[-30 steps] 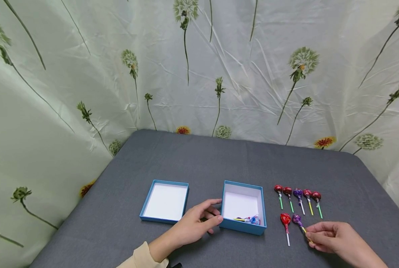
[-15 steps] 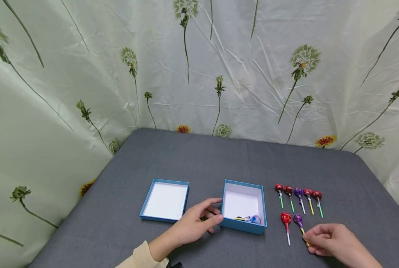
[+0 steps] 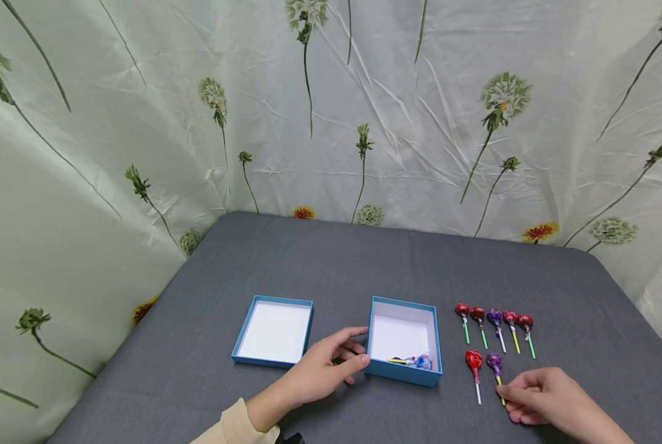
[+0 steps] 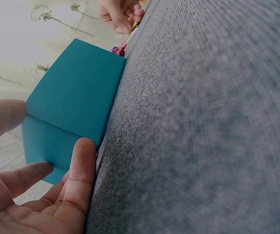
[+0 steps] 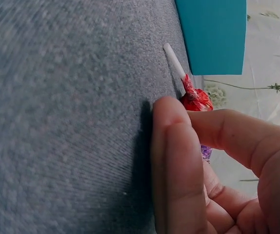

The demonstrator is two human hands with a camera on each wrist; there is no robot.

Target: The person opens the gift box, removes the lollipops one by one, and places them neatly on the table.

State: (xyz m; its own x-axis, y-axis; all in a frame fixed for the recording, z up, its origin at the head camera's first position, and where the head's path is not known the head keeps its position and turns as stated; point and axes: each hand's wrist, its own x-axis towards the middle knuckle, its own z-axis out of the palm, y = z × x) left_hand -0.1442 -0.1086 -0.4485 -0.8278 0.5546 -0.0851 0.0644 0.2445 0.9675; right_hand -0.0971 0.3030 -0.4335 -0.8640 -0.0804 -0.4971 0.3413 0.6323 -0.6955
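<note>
My right hand (image 3: 542, 398) pinches the yellow stick of a purple-wrapped lollipop (image 3: 494, 362), which lies on the grey cloth, its head pointing away from me. In the right wrist view, the fingers hide most of this lollipop. Just left of it lies a red lollipop (image 3: 474, 359) with a white stick. My left hand (image 3: 325, 370) rests against the left side of an open blue box (image 3: 400, 374), its fingers loosely bent and touching the wall. Inside the box, near its front, are wrapped lollipops (image 3: 421, 362); how many is unclear.
Behind the red and purple pair, several lollipops (image 3: 495, 318) lie in a row, sticks toward me. Left of the box lies a shallow blue lid (image 3: 273, 330), white inside up. A flower-patterned curtain (image 3: 419, 123) hangs behind the grey table (image 3: 331, 265).
My right hand has shifted a little to the left, turning the purple lollipop straighter, more in line with the red one. My left hand and the box have stayed put.
</note>
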